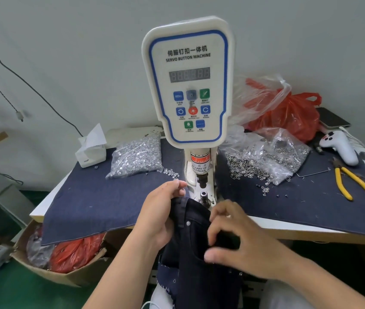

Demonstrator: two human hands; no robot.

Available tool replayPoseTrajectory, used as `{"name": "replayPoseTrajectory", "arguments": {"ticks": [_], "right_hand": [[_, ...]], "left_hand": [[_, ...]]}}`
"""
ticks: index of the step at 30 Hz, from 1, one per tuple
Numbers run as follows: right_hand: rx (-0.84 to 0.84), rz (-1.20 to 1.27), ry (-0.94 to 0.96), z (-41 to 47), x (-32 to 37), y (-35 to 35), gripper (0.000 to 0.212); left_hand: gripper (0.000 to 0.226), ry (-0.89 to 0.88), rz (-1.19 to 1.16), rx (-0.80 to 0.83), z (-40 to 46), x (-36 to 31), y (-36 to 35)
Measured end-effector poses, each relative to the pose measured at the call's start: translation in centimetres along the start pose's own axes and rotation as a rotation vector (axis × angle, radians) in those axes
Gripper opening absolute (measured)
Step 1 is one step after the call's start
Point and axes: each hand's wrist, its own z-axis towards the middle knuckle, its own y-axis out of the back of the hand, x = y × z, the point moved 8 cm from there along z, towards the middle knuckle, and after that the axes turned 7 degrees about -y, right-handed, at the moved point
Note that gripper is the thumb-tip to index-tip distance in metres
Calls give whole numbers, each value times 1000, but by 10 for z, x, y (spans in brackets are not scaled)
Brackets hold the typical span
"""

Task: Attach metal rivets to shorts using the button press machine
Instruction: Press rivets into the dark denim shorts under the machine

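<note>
Dark shorts (196, 248) hang over the table's (288, 226) front edge, right below the button press machine (188, 85), bunched between both hands. The left hand (161, 217) grips the waistband from the left side, fingers curled round the fabric. The right hand (241, 241) pinches a fold near the pocket, one rivet (188, 223) showing between them.

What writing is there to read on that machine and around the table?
"伺服钉扣一体机" on the machine's panel.
"SERVO BUTTON MACHINE" just below it.
"MENU" on the blue top-left button.
"WARNING" on the red sticker above the punch.
"CARE OF ... FINGER" on the white sticker under it; partly hidden.
The display shows only unlit digits.
Captions under the other buttons are too small to read.
</note>
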Motion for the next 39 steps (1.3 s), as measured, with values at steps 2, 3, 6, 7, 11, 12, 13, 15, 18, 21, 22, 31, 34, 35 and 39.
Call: {"name": "replayPoseTrajectory", "arguments": {"ticks": [2,3,6,7,11,12,13,15,18,21,22,31,34,35,39], "right_hand": [[46,-152,-2,-5,-5,-20,38],[43,-202,-14,-7,-9,-25,41],[67,-180,0,-10,-8,-25,31],[81,-131,22,-11,-5,-21,27],[73,340,45,-9,12,16,26],[83,426,21,-6,15,24,22],[101,429,-2,-3,17,29,19],[166,225,-62,1,19,27,18],[267,-134,-125,-7,10,-5,42],[262,-201,-112,-19,5,-36,52],[237,-183,-106,-20,3,-40,47],[119,-34,-88,-6,4,3,21],[138,-71,-141,4,-2,9,17],[131,-119,-157,7,-5,10,17],[117,-266,-121,12,-4,17,17]], "left_hand": [[29,34,-79,-36,1,-1,2],[29,50,-106,-58,1,-2,4],[27,56,-134,-73,2,-2,12],[22,27,-60,-53,0,-5,14],[20,-286,574,162,-14,-23,19],[17,-349,683,226,-19,-22,17],[12,-375,718,267,-23,-19,15],[17,-347,627,279,-32,-12,10],[28,-198,224,229,-36,-6,2],[29,-108,-30,222,-37,-10,-6],[27,-99,-65,221,-37,-11,-8],[30,-482,922,614,-43,-16,-7],[44,-492,1254,801,-46,-1,-5],[49,-477,1317,839,-45,5,-5],[56,-573,1580,798,-40,7,-5]]}}
